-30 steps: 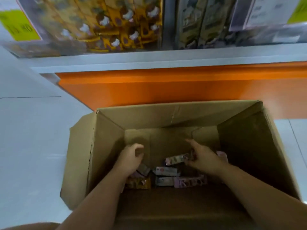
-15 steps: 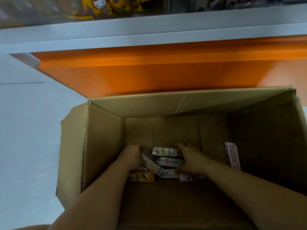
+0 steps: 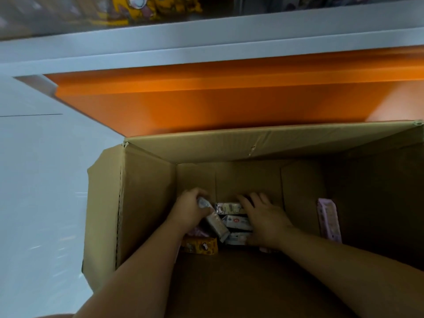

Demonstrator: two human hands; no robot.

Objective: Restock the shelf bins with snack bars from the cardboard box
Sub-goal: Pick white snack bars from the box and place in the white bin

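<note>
The cardboard box [image 3: 146, 203] sits open on the pale floor [image 3: 34, 191], its far edge pushed up against the orange panel [image 3: 206, 106] under the shelf [image 3: 206, 40]. Both of the person's arms reach way down into it.

The left hand [image 3: 191, 211] has its fingers curled round the upper end of a silver bar [image 3: 216, 226]. That bar is tilted, with its lower end pointing toward the near side of the box bottom. The right hand [image 3: 263, 218] isn't gripping anything. It lies flat with fingers spread wide, palm down on the little pile of snack bars [image 3: 235, 222] in the middle of the box bottom. About 3 pale wrappers show in that pile, stacked one behind another between the 2 hands and touching the silver bar.

A yellow bar [image 3: 200, 245] lies by the near left part of the box bottom, just under the left wrist. A bit of pink wrapper pokes out beside it, too hidden to say more. 1 pink bar [image 3: 328, 219] stands on end over by the right wall of the box, well apart from the pile.

Up on the shelf there are blurry yellow packs [image 3: 146, 8].
</note>
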